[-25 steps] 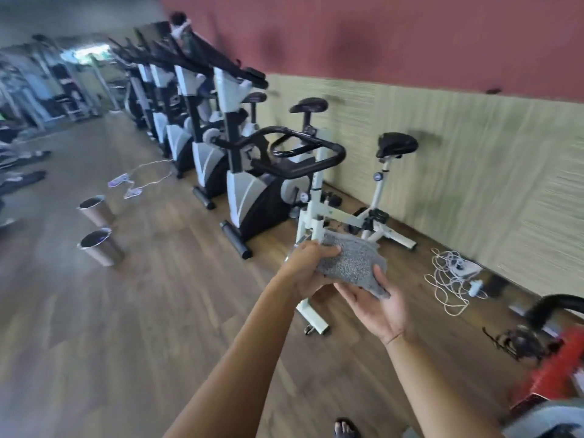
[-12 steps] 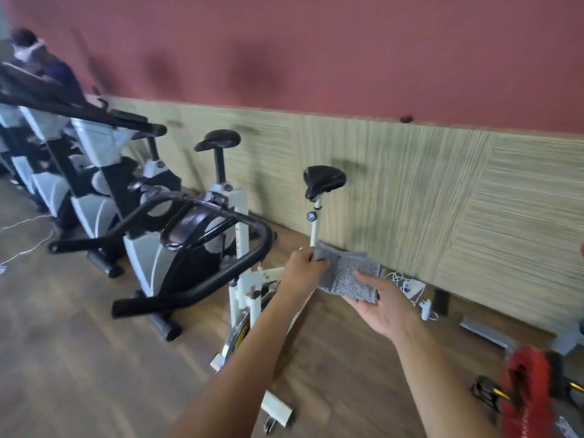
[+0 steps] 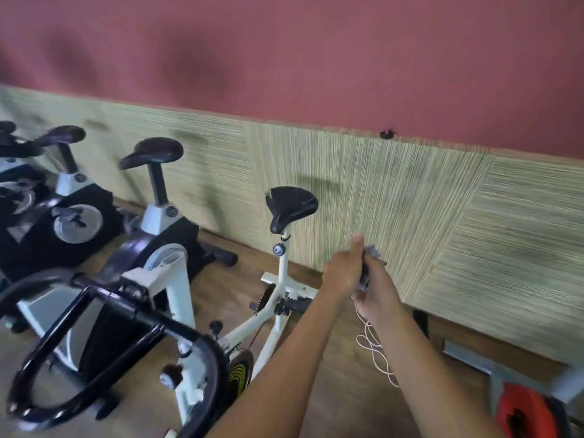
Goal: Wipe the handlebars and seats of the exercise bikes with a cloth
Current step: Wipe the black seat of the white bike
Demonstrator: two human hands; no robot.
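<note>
- Since a moment ago you have folded the cloth [image 3: 374, 252] up, just right of the seat [image 3: 292, 203].
- Your left hand [image 3: 343, 273] and right hand [image 3: 379, 294] grip it tightly between them.

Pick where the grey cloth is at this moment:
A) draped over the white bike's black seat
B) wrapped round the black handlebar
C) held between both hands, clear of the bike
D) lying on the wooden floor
C: the grey cloth is bunched between the left hand and the right hand, in the air to the right of the black seat and not touching it.
</note>
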